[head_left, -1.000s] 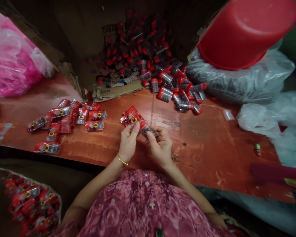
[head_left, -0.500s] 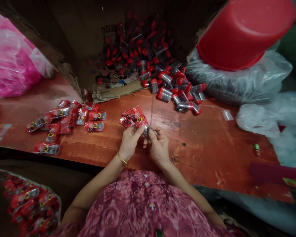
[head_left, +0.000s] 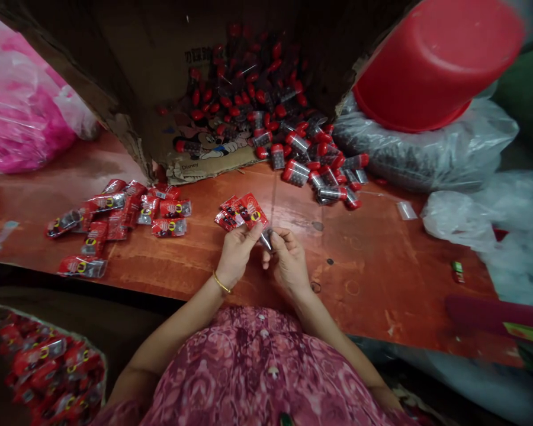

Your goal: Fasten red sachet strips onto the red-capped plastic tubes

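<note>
Between my two hands is a red printed packet [head_left: 254, 210] with a clear, dark-looking lower end. My left hand [head_left: 236, 254] pinches the packet between thumb and fingers. My right hand [head_left: 288, 257] has its thumb and fingers closed on the packet's clear end. Just behind my left hand, a few flat red packets [head_left: 229, 214] lie on the table. Filled red packets [head_left: 115, 213] are heaped to the left. Beyond my hands, clear dotted tubes with red caps [head_left: 296, 173] spill from an open cardboard box [head_left: 222, 170].
A red bucket [head_left: 439, 65] sits on a filled clear bag [head_left: 430, 157] at the back right. Pink plastic bags [head_left: 22, 112] are at the far left. A sack of red packets [head_left: 53, 373] stands below the red table's [head_left: 382, 284] front edge.
The packet's clear end now points down and right, and more of it shows between my hands. My right hand has shifted slightly. The camera view has turned a little.
</note>
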The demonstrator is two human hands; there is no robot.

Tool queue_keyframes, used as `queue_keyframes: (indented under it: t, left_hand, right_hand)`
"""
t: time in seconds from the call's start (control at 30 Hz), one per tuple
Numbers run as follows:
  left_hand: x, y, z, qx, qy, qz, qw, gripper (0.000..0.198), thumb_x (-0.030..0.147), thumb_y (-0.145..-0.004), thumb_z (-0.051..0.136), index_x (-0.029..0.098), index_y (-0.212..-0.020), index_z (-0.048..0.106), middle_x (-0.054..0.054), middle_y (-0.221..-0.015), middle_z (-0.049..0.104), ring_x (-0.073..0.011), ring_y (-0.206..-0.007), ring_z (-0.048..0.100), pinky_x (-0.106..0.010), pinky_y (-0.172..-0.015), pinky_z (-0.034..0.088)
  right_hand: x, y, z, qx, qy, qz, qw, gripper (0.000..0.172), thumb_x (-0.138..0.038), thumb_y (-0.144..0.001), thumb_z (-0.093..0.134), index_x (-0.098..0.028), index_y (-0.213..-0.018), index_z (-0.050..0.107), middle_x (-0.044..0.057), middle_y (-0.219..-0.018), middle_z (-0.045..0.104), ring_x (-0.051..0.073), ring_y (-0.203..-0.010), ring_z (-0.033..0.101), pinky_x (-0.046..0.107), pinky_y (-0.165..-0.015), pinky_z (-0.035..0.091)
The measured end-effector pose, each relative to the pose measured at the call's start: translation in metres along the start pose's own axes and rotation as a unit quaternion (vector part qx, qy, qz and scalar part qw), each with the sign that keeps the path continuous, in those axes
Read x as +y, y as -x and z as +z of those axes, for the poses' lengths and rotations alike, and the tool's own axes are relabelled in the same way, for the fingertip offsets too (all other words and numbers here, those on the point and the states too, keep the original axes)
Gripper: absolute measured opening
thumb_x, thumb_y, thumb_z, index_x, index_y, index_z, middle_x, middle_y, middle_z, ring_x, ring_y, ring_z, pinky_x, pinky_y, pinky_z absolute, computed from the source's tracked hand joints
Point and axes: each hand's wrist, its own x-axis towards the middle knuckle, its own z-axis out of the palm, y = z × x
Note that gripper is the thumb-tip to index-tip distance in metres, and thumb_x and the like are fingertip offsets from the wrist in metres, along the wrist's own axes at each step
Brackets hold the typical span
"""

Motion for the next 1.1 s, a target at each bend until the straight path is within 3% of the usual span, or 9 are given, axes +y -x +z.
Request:
queue_keyframes:
  t: [0.2,0.3,0.47,0.7,0.83,0.9,1.0,1.1]
  left_hand:
    - [-0.016,0.004,0.000,0.017,-0.027,-0.009,0.999,0.037,0.050,-0.068,0.068,0.014,-0.062,0.061,0.004,-0.046,0.050,-0.0066,-0.041,0.042,-0.021,-0.041,0.034]
    - [-0.013,0.004,0.002,0.019,-0.008,-0.008,1.000,0.036,0.050,-0.069,0.067,0.014,-0.066,0.064,0.002,-0.051,0.055,-0.0083,-0.045,0.046,-0.022,-0.046,0.037]
    - [-0.004,-0.002,0.002,0.075,0.014,0.015,0.997,0.030,0.040,-0.063,0.073,0.013,-0.075,0.068,-0.004,-0.070,0.068,-0.0142,-0.066,0.060,-0.026,-0.066,0.046]
    - [0.006,-0.006,0.005,0.013,-0.009,0.007,1.000,0.021,0.025,-0.056,0.078,0.015,-0.064,0.062,0.002,-0.063,0.063,-0.0098,-0.061,0.056,-0.023,-0.064,0.046]
    - [0.010,-0.006,0.007,-0.043,-0.002,-0.005,0.999,0.030,0.041,-0.064,0.073,0.015,-0.068,0.060,0.002,-0.059,0.058,-0.0085,-0.050,0.051,-0.021,-0.047,0.041]
    - [0.010,-0.008,0.006,-0.029,-0.003,-0.003,1.000,0.036,0.049,-0.067,0.069,0.014,-0.066,0.059,0.002,-0.056,0.056,-0.0083,-0.047,0.048,-0.021,-0.044,0.039]
    - [0.009,-0.012,0.003,0.009,-0.021,0.023,0.999,0.038,0.050,-0.065,0.070,0.014,-0.064,0.059,0.001,-0.057,0.058,-0.0090,-0.052,0.052,-0.021,-0.052,0.043]
    - [0.005,-0.016,0.001,0.010,-0.034,0.031,0.999,0.037,0.049,-0.066,0.070,0.013,-0.066,0.062,0.000,-0.062,0.062,-0.0097,-0.059,0.055,-0.023,-0.061,0.045]
  right_hand:
    - [0.002,0.006,0.001,0.087,0.094,-0.106,0.986,0.022,-0.036,-0.075,0.066,-0.021,-0.084,0.052,-0.008,-0.058,0.056,0.006,-0.039,0.048,0.019,-0.038,0.041]
    - [0.000,0.005,0.000,0.047,0.129,-0.123,0.983,0.021,-0.035,-0.076,0.064,-0.021,-0.086,0.053,-0.007,-0.058,0.056,0.007,-0.040,0.049,0.019,-0.039,0.041]
    - [-0.003,0.006,-0.004,-0.010,0.136,-0.110,0.984,0.021,-0.037,-0.078,0.062,-0.021,-0.086,0.052,-0.008,-0.055,0.055,0.007,-0.039,0.048,0.019,-0.038,0.039]
    - [-0.006,0.005,-0.005,0.022,0.133,-0.155,0.979,0.022,-0.038,-0.076,0.066,-0.022,-0.084,0.053,-0.005,-0.066,0.059,0.006,-0.046,0.051,0.020,-0.044,0.044]
    - [-0.011,0.001,-0.008,-0.010,0.095,-0.092,0.991,0.028,-0.042,-0.075,0.066,-0.022,-0.088,0.052,-0.007,-0.061,0.058,0.007,-0.043,0.053,0.019,-0.042,0.044]
    - [-0.011,0.000,-0.010,-0.021,0.072,-0.051,0.996,0.032,-0.045,-0.074,0.067,-0.021,-0.091,0.053,-0.006,-0.064,0.061,0.008,-0.046,0.056,0.021,-0.045,0.047]
    - [-0.010,0.001,-0.015,-0.037,0.054,-0.008,0.998,0.036,-0.047,-0.072,0.067,-0.021,-0.093,0.055,-0.004,-0.067,0.064,0.010,-0.052,0.061,0.023,-0.050,0.050]
    - [-0.007,0.003,-0.018,-0.024,0.087,-0.013,0.996,0.032,-0.047,-0.073,0.066,-0.019,-0.087,0.058,-0.005,-0.057,0.064,0.010,-0.049,0.061,0.022,-0.054,0.050]
